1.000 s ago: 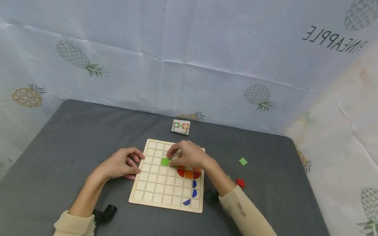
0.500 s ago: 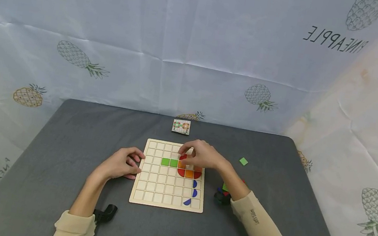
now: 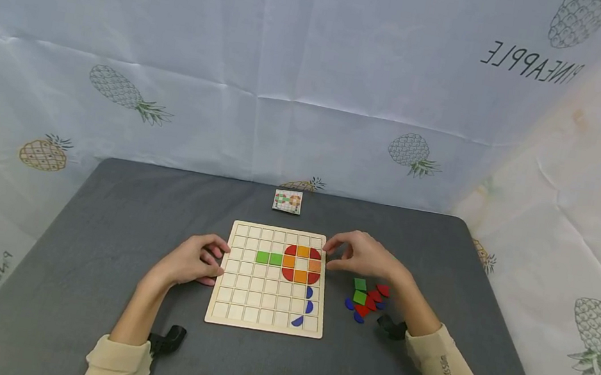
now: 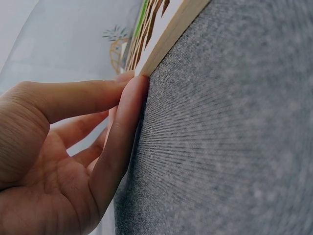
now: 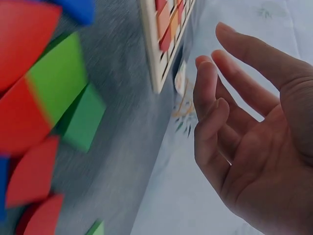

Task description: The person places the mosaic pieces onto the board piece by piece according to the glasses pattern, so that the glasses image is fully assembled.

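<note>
My left hand (image 3: pixel 196 259) is at the left edge of a pale wooden grid board (image 3: pixel 240 315); thumb and finger touch that edge. In the left wrist view, the fingertips of my left hand (image 4: pixel 73 161) lie right at the board's side (image 4: pixel 171 39). On the board, red corner pieces (image 3: pixel 287 274) and orange squares (image 3: pixel 303 251) form a ring, with two green squares (image 3: pixel 269 259) beside it. Several blue half-circles (image 3: pixel 310 292) lie lower right. My right hand (image 3: pixel 366 256) is just past the board's right edge, with nothing between its loosely bent fingers in the right wrist view.
A pile of loose red (image 3: pixel 361 310), green (image 3: pixel 360 284) and blue (image 3: pixel 350 303) pieces lies right of the board. A small pattern card (image 3: pixel 287 201) lies beyond the board. A grey cloth covers the table (image 3: pixel 177 195); a pineapple-print curtain (image 3: pixel 297 51) hangs behind.
My right hand has moved right, off the board, first uncovering a second green square beside the other, then the ring and the loose pile. The left hand stays at the board's edge.
</note>
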Demonstrator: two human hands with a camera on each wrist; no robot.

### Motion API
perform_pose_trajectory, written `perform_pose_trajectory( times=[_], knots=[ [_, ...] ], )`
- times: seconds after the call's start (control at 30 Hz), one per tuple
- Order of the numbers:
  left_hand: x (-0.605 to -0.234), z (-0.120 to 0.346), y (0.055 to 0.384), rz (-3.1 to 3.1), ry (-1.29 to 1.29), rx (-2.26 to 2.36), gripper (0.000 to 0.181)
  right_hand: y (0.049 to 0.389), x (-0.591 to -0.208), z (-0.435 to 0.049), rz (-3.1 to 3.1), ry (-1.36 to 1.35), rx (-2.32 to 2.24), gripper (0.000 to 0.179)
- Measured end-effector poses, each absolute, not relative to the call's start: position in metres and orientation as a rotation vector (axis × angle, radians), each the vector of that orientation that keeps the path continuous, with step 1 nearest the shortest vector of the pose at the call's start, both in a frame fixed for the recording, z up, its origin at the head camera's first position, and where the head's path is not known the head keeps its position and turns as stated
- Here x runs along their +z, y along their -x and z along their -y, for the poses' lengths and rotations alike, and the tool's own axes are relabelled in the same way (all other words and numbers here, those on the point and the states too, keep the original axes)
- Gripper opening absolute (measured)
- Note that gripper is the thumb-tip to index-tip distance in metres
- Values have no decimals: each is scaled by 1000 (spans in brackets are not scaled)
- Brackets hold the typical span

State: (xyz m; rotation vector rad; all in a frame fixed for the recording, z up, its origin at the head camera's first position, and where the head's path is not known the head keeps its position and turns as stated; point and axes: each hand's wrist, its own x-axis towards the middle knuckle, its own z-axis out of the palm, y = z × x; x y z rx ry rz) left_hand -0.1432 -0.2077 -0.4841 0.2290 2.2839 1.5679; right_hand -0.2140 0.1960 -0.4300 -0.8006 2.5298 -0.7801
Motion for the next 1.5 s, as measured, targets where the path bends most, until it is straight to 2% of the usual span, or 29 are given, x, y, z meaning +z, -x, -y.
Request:
perform_pose_trajectory(
  times=[0.73,1.13,1.5],
  knots=[
    [-484,207,143,-2278,-228,1569,43,193,-447,-303,-2363,652,-877,36],
    [-487,208,146,-2260,-205,1579,42,196,-465,-331,-2322,732,-953,37],
    [-485,206,145,-2276,-204,1566,43,195,-469,-335,-2361,708,-967,32]
  ],
)
